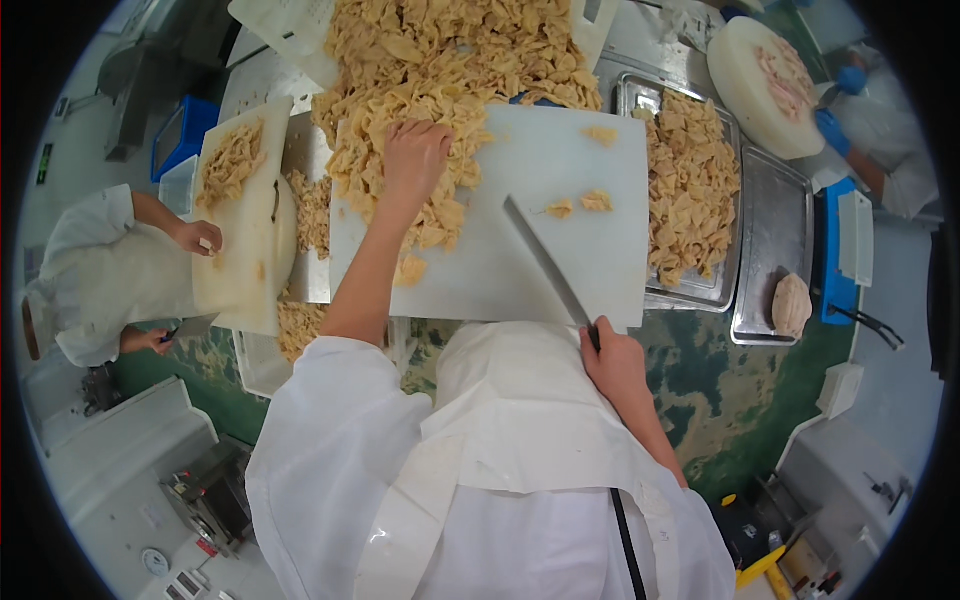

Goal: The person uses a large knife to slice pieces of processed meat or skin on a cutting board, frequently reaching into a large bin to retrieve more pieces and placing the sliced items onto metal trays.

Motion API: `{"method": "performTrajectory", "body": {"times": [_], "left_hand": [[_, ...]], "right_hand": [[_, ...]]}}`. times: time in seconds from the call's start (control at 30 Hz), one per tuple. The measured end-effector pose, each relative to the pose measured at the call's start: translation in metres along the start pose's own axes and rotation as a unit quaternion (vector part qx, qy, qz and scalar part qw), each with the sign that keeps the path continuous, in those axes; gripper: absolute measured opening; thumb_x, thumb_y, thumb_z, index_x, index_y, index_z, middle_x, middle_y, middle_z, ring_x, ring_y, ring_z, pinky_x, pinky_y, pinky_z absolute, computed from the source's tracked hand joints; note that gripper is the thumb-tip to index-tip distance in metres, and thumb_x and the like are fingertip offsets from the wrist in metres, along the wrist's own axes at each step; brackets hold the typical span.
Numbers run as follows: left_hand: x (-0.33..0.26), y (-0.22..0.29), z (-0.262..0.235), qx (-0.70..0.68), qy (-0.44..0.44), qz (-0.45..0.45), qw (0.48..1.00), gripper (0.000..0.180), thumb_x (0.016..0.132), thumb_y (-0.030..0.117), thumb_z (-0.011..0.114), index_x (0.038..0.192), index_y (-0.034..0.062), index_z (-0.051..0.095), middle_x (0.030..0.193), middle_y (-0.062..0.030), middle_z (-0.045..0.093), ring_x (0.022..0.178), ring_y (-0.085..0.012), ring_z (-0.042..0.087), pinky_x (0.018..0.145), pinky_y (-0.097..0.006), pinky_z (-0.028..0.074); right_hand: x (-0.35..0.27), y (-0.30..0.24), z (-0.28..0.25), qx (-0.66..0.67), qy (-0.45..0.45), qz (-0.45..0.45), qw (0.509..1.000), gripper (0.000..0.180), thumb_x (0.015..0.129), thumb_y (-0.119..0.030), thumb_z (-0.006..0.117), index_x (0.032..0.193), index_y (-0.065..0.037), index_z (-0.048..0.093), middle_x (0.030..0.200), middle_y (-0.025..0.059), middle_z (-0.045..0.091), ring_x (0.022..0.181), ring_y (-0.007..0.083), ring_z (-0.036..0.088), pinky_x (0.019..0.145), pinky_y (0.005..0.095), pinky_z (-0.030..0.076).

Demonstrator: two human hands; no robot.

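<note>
At the far left a co-worker in a white coat (pixel 100 270) leans over a smaller white plastic cutting board (pixel 245 215) carrying its own little mound of pale yellow strips, one hand resting on the board's edge as if to steady it.

Next comes the big heap of pale yellow, crinkled food strips (pixel 440 70), spilling from a white perforated crate (pixel 285 28) at the top down onto the large white rectangular cutting board (pixel 560 215) in front of the person. The left hand (pixel 415 160) lies palm-down on the near edge of that heap, fingers curled into the strips, seemingly gathering a portion and pressing it flat so it stays put on the board.

The right half of the board is mostly bare apart from a few loose scraps, which leaves room for cutting. There a long-bladed steel knife (pixel 545 262) slants across the board with its tip pointing up and left; the right hand (pixel 612 350) is wrapped around its handle at the board's near edge, just in front of the white apron.

Further right, a shallow steel tray (pixel 722 285) sits on the steel counter (pixel 640 40) touching the board, heaped with cut pieces, close enough to sweep them straight across. Beyond it is a second steel tray (pixel 775 215), almost bare, and at top right a round white chopping block (pixel 765 110) tended by blue-gloved hands.
</note>
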State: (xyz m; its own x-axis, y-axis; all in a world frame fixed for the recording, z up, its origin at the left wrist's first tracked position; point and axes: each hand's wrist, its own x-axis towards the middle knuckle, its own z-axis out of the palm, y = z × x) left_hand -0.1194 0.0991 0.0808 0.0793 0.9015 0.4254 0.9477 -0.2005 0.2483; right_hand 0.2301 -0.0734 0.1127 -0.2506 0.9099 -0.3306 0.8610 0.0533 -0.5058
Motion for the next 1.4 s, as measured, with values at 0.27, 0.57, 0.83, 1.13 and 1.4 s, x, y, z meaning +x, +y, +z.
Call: {"method": "performTrajectory", "body": {"times": [0.27,0.57,0.83,1.13,1.4], "left_hand": [[-0.012,0.019,0.016,0.134,-0.030,-0.032,0.990,0.008,0.081,0.012,0.069,0.086,0.0071,0.071,0.077,-0.0092,0.067,0.082,-0.0255,0.064,0.080,-0.041,0.045],[0.019,0.049,0.011,-0.323,-0.110,-0.186,0.921,0.016,0.082,0.012,0.072,0.093,0.0028,0.065,0.084,-0.0111,0.068,0.075,-0.0231,0.067,0.069,-0.035,0.052],[-0.035,0.128,0.088,-0.355,-0.143,-0.220,0.897,0.025,0.084,0.018,0.072,0.098,0.0031,0.057,0.086,-0.0111,0.068,0.074,-0.0251,0.068,0.065,-0.034,0.052],[-0.047,0.111,0.088,-0.155,-0.070,-0.070,0.983,0.022,0.077,0.015,0.075,0.090,0.0055,0.060,0.078,-0.0077,0.060,0.083,-0.0280,0.058,0.075,-0.040,0.047],[-0.053,0.104,0.084,-0.170,-0.005,-0.018,0.985,0.017,0.075,0.008,0.072,0.089,0.0073,0.061,0.092,-0.0071,0.061,0.091,-0.0268,0.058,0.078,-0.041,0.046]], "right_hand": [[0.020,0.046,-0.021,-0.016,0.144,0.136,0.980,0.028,0.097,-0.028,0.053,0.091,0.000,0.054,0.069,0.0243,0.063,0.068,0.0476,0.061,0.059,0.0548,0.047],[0.009,0.042,-0.013,0.037,0.119,0.158,0.980,0.034,0.095,-0.032,0.056,0.100,0.002,0.058,0.072,0.0263,0.063,0.073,0.0473,0.061,0.063,0.0537,0.046],[0.016,0.044,-0.017,0.089,0.121,0.164,0.975,0.033,0.095,-0.033,0.056,0.091,0.000,0.055,0.071,0.0249,0.063,0.072,0.0473,0.061,0.062,0.0517,0.046],[0.020,0.040,-0.016,0.027,0.110,0.131,0.985,0.028,0.096,-0.031,0.056,0.090,-0.004,0.053,0.067,0.0220,0.062,0.068,0.0456,0.061,0.059,0.0527,0.047],[0.033,0.017,-0.024,-0.003,0.093,0.077,0.993,0.026,0.095,-0.031,0.057,0.088,-0.006,0.052,0.062,0.0200,0.060,0.062,0.0440,0.060,0.055,0.0516,0.046]]}}
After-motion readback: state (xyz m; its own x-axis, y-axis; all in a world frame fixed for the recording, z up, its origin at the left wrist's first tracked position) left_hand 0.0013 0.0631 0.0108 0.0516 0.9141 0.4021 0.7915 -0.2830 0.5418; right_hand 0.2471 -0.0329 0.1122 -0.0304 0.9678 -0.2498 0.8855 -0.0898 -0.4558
